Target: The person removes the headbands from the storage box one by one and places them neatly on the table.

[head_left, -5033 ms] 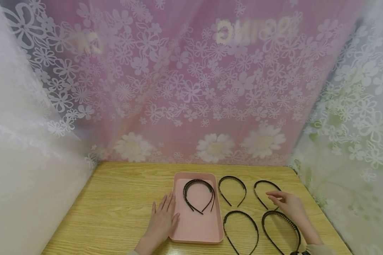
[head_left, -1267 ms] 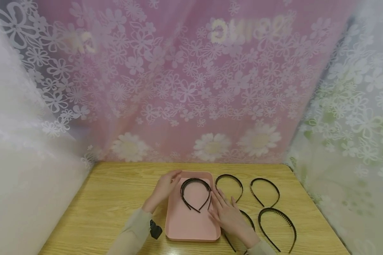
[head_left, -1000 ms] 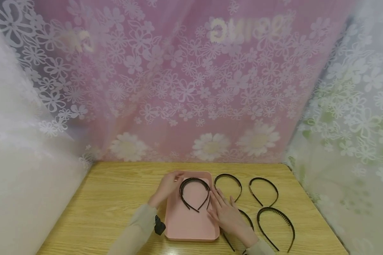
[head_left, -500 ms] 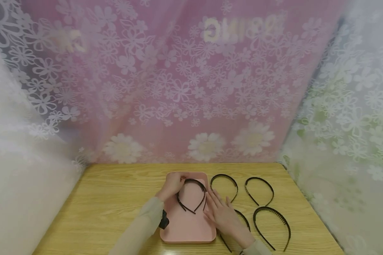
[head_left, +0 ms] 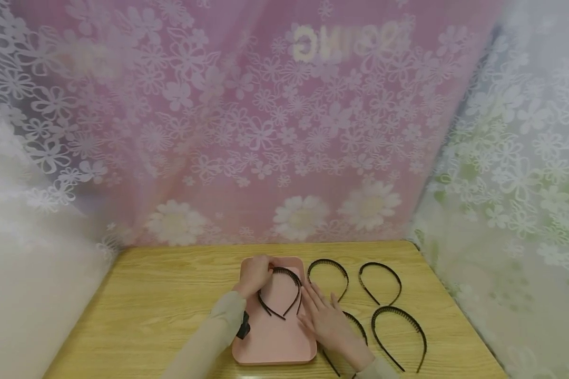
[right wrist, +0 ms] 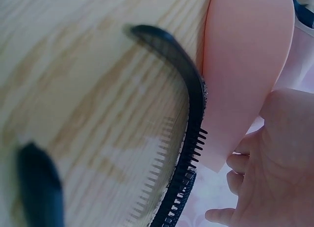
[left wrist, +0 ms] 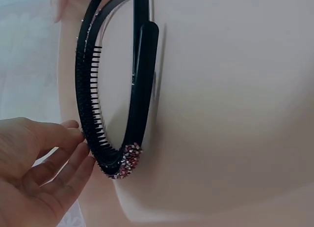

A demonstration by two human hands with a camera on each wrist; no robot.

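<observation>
A shallow pink tray (head_left: 275,348) stands on the table with a small stack of black toothed headbands (head_left: 292,275) at its far end. My left hand (head_left: 253,278) reaches over the tray's left side and pinches the stack's outer edge between thumb and fingers. The left wrist view shows this left hand (left wrist: 44,163) and a patch of pink and silver stones (left wrist: 129,160) on a headband. My right hand (head_left: 328,322) lies along the tray's right rim, fingers straight and holding nothing. Beside it in the right wrist view, a toothed headband (right wrist: 196,97) lies on the wood.
Right of the tray, several more headbands lie on the table: one far left (head_left: 328,260), one far right (head_left: 381,263), one near right (head_left: 398,310), and one partly under the right arm (head_left: 359,322). A flowered curtain (head_left: 284,158) encloses the wooden table (head_left: 170,305).
The right hand has come from the headbands at the right to the tray's rim. My left hand has moved from the tray's left edge over its far end and taken hold of the headbands.
</observation>
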